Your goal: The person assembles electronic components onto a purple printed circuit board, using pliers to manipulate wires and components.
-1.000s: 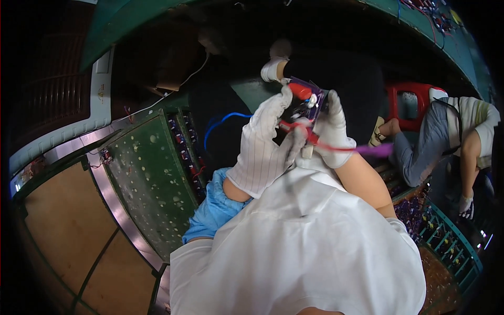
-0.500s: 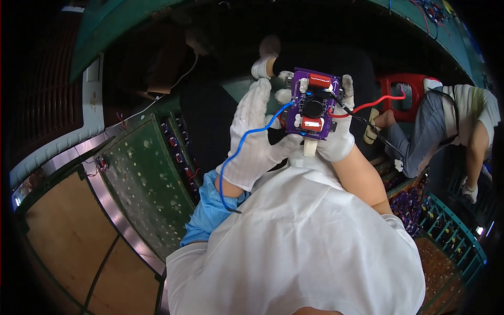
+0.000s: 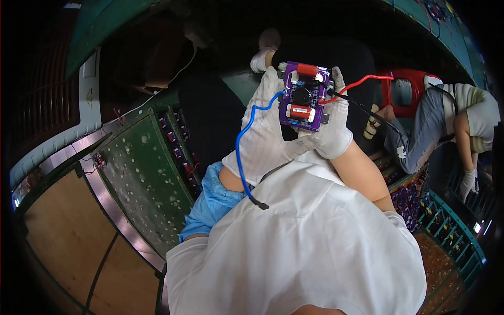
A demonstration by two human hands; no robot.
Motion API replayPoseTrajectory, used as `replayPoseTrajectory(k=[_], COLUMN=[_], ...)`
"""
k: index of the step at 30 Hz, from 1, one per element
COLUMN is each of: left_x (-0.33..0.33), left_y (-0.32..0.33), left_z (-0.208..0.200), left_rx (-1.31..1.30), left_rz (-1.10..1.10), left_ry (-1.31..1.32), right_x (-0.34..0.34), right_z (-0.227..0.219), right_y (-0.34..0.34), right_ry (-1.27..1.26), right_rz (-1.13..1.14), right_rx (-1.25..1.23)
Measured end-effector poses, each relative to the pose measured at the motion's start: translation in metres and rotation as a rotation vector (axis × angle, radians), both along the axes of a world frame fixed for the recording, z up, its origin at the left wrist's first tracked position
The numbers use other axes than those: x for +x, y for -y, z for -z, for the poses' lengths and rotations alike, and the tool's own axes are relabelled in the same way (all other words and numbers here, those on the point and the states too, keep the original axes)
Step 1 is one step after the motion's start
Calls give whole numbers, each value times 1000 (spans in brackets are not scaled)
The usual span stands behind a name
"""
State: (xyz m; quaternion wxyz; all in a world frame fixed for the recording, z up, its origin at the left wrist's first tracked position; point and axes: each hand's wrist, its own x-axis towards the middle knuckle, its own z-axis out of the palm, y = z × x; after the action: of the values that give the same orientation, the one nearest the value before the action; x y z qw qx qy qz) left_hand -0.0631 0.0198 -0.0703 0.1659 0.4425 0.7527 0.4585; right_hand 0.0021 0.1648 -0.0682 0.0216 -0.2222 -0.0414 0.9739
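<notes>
A purple circuit board (image 3: 289, 112) with red cylindrical parts and a round black part is held up in front of my chest. My right hand (image 3: 334, 128), in a white glove, grips its right side, fingers partly behind it. Along its left edge lies my left hand (image 3: 261, 134), also gloved, its thumb by the lower edge; the fingertips behind the board are hidden. A blue wire (image 3: 240, 149) hangs from the left edge over my left wrist. A red wire (image 3: 362, 82) and a black wire (image 3: 364, 109) stick out to the right.
At left stands a spotted green panel (image 3: 142, 181) beside trays of boards (image 3: 176, 149). A red stool (image 3: 418, 84) and a bending co-worker (image 3: 462, 115) are at right. Below them sits a green rack (image 3: 454, 228). A green table edge (image 3: 462, 39) curves across the upper right.
The board has shifted slightly left and up with my right hand. My left hand has closed in against its left edge. The blue wire's free end has swung right.
</notes>
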Motion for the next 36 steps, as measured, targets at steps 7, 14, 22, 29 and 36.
replayPoseTrajectory(k=[7, 14, 22, 29, 36], left_x=[0, 1, -19, -39, -126], left_y=[3, 9, 32, 55, 209], left_z=[4, 1, 9, 5, 76], left_rx=[81, 106, 311, 404, 754], left_rz=[-42, -115, -321, -531, -1499], left_ry=[-46, -56, -70, 589, 439], right_x=[-6, 1, -26, -46, -96], right_z=[-4, 12, -11, 13, -2], right_y=[14, 12, 49, 61, 87], right_ry=[132, -8, -106, 82, 129], right_rz=[23, -7, -85, -380, -696], right_rx=[51, 184, 913, 1023, 1304])
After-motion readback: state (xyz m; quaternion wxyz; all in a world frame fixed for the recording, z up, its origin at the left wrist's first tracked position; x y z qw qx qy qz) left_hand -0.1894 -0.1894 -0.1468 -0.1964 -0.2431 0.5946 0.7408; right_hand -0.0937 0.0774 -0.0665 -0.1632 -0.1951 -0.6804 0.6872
